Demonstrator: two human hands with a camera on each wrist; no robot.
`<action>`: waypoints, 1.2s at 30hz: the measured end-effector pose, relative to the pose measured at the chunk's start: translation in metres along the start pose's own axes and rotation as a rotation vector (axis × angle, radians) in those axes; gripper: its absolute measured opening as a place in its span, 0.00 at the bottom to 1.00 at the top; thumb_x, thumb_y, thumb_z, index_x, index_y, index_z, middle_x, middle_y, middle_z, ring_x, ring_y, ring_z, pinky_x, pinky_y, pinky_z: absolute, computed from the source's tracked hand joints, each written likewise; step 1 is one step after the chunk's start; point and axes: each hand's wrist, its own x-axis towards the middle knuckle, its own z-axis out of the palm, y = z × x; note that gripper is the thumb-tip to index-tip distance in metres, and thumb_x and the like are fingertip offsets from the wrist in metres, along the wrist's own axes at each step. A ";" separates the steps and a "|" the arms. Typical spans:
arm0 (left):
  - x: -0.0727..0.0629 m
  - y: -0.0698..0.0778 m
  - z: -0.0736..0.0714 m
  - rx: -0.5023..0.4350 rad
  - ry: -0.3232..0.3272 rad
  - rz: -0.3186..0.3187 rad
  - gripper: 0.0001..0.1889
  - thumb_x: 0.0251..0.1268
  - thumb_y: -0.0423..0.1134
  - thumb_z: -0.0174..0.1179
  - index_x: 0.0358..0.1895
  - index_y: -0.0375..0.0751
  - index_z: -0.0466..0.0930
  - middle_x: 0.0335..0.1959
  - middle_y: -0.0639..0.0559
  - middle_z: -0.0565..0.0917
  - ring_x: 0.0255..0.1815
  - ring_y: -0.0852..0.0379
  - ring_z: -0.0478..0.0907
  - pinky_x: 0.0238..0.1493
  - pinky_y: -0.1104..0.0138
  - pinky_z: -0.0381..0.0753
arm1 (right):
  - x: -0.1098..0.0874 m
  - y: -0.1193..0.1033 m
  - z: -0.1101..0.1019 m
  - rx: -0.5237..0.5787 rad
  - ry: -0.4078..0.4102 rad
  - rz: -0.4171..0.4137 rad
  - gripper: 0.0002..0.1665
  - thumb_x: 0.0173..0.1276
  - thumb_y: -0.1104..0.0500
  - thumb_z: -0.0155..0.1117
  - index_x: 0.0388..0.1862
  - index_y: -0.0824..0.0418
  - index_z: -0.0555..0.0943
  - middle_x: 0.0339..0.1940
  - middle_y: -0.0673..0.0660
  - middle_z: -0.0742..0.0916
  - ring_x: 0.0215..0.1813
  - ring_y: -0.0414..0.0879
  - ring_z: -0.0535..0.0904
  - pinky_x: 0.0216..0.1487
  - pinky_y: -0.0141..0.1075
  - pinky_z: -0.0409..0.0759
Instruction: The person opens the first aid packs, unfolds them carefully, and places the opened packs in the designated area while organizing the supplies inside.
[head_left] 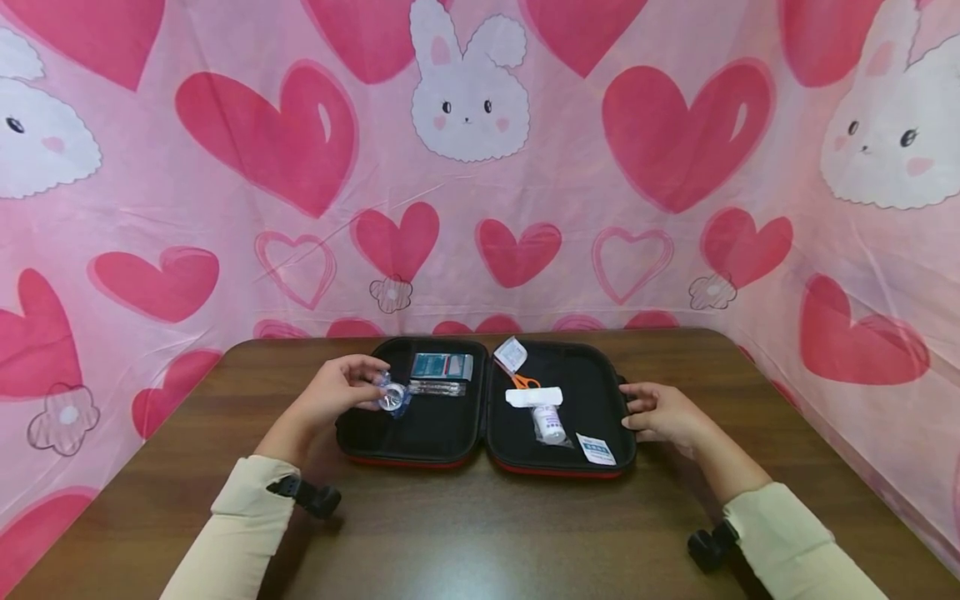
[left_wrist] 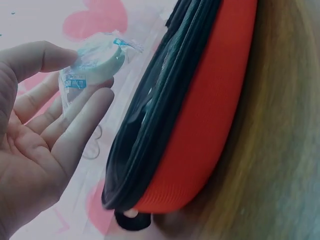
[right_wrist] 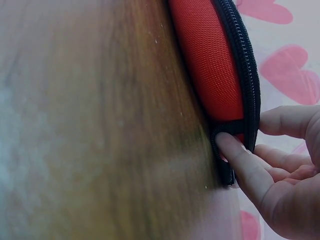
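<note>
A zippered case, red outside and black inside, lies spread flat on the table. My left hand pinches a roll of tape in a clear plastic wrapper with blue print, raised over the left half of the case. The right hand grips the case's right edge, its thumb at the black strap there. In the left half lie a teal packet and a thin clear packet. The right half holds orange-handled scissors, a wrapped white roll and a white strip.
Two small white packets, an upper one and a lower one, also lie in the right half. The brown wooden table extends around the case. Behind it hangs a pink cloth with hearts and rabbits.
</note>
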 end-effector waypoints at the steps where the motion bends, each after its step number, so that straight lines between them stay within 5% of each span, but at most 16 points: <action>1: -0.001 0.000 -0.002 0.008 0.007 -0.003 0.23 0.59 0.23 0.63 0.56 0.16 0.70 0.36 0.42 0.80 0.33 0.56 0.82 0.37 0.59 0.86 | 0.000 0.000 0.000 -0.002 -0.003 -0.003 0.39 0.61 0.73 0.66 0.70 0.75 0.61 0.51 0.72 0.78 0.42 0.51 0.80 0.45 0.48 0.84; 12: -0.011 -0.006 -0.022 0.156 0.140 -0.040 0.22 0.57 0.28 0.68 0.54 0.23 0.75 0.35 0.42 0.83 0.32 0.58 0.81 0.36 0.62 0.86 | 0.001 0.001 -0.001 -0.011 0.001 -0.002 0.39 0.62 0.73 0.66 0.70 0.75 0.62 0.51 0.72 0.78 0.43 0.52 0.80 0.47 0.49 0.84; 20: -0.014 -0.005 -0.029 0.267 0.138 -0.083 0.20 0.57 0.31 0.69 0.52 0.23 0.78 0.35 0.39 0.84 0.32 0.53 0.83 0.39 0.56 0.85 | 0.000 0.000 -0.001 -0.009 -0.005 -0.003 0.39 0.62 0.72 0.65 0.70 0.75 0.61 0.51 0.72 0.78 0.42 0.51 0.81 0.46 0.47 0.84; 29: -0.010 -0.005 -0.025 0.416 0.160 -0.170 0.15 0.58 0.35 0.70 0.42 0.25 0.83 0.34 0.38 0.86 0.30 0.51 0.85 0.37 0.59 0.86 | 0.000 0.001 -0.001 -0.010 -0.008 -0.005 0.39 0.62 0.72 0.65 0.70 0.75 0.61 0.51 0.71 0.78 0.41 0.50 0.81 0.46 0.47 0.84; 36: -0.003 -0.004 -0.014 0.419 0.145 -0.198 0.12 0.57 0.33 0.70 0.40 0.26 0.83 0.33 0.41 0.85 0.29 0.53 0.85 0.34 0.63 0.86 | -0.001 0.000 -0.001 -0.021 -0.012 -0.011 0.39 0.62 0.72 0.66 0.70 0.75 0.61 0.51 0.72 0.77 0.42 0.51 0.80 0.47 0.48 0.84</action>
